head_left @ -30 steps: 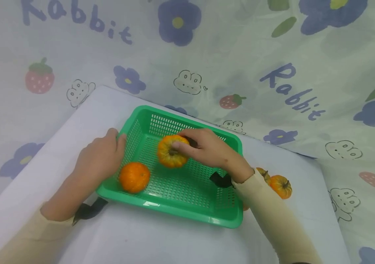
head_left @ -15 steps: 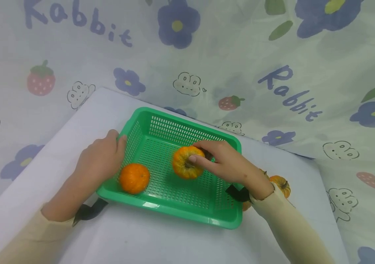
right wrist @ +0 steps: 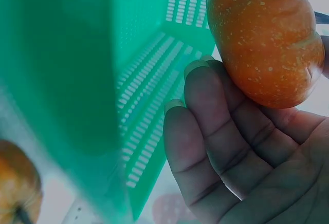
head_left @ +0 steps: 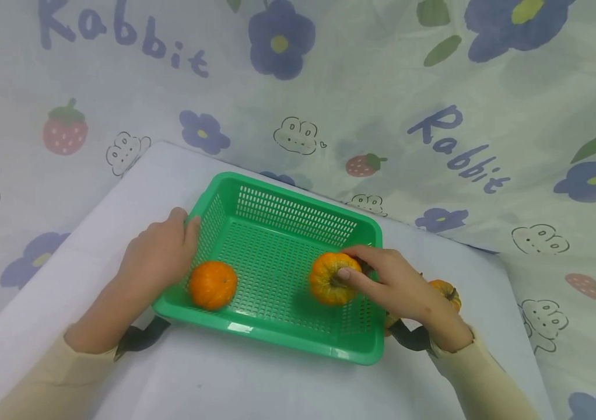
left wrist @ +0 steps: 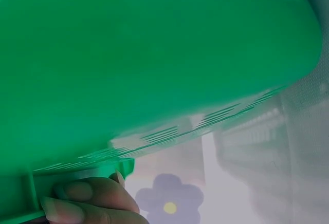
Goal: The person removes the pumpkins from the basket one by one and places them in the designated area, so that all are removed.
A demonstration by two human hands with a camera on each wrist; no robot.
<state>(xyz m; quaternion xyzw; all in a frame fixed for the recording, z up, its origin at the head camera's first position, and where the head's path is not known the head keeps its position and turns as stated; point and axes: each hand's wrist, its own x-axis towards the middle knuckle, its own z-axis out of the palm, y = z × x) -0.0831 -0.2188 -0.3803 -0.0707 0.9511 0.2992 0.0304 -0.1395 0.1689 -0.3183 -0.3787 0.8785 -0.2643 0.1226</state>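
A small orange-yellow ribbed pumpkin [head_left: 331, 280] is held by my right hand [head_left: 398, 286], thumb by its stem, over the right part of a green plastic basket [head_left: 277, 333]. In the right wrist view the pumpkin [right wrist: 267, 39] shows its orange side against my fingers [right wrist: 205, 106]. My left hand [head_left: 158, 251] grips the basket's left rim; in the left wrist view its fingertips [left wrist: 77, 190] curl under the rim's edge. A plain orange pumpkin [head_left: 213, 284] lies in the basket's near left corner.
Right of the basket, partly hidden by my right arm, more small pumpkins sit on the white table, one orange striped pumpkin [head_left: 445, 293] among them. A printed curtain [head_left: 256, 87] hangs behind the table [head_left: 172, 373].
My right hand has moved right and toward me with the pumpkin, from over the basket's middle to near its right side. My left hand has stayed on the rim.
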